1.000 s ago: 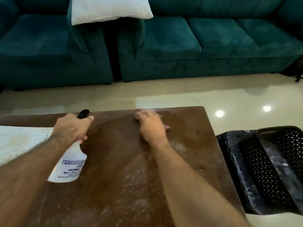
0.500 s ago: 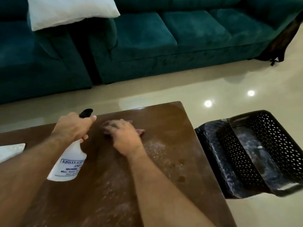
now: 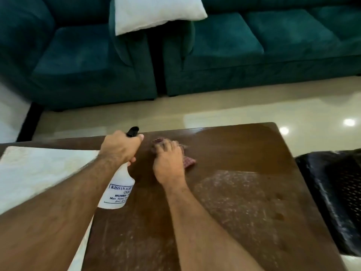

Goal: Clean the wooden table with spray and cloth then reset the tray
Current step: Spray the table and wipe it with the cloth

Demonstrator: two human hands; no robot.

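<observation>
wooden bench (image 3: 234, 153): our right hand (image 3: 169, 163) presses flat on reddish cloth (image 3: 188, 160), fingers spread; left hand (image 3: 121, 146) grips white spray bottle (image 3: 119, 190) by its neck.

teal sofa (image 3: 254, 45), white pillow (image 3: 156, 14), black basket (image 3: 336, 196)

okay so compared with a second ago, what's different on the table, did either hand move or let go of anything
The right hand slid the reddish cloth leftward along the far part of the wooden table, from about midway along the far edge to close beside the left hand. Nothing was let go. The left hand keeps gripping the spray bottle, which stands where it was; dusty streaks remain on the near side.
</observation>
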